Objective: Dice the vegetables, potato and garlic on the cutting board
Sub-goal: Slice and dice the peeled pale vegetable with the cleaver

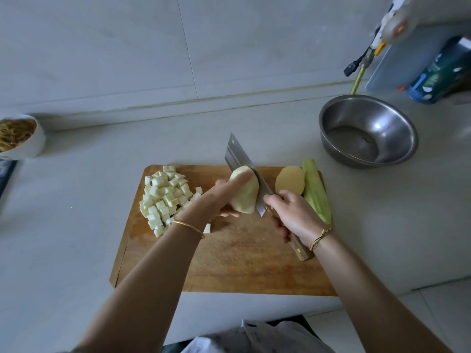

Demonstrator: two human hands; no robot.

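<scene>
No text was legible. The blue-green package (438, 75) at far right carried print, but it was too blurred to read.

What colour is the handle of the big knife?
The knife handle is brown wood with a small yellow dot, clearest in the head view.

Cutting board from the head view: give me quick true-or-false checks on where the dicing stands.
The right hand grips the cleaver by its wooden handle. True.
The left hand steadies a peeled potato piece. True.
The white cubes sit in the steel bowl. False: they are piled on the cutting board's left end.
The cleaver lies flat on the board. False: it stands edge-down against the potato piece.
A cut potato half lies right of the blade. True.
</scene>
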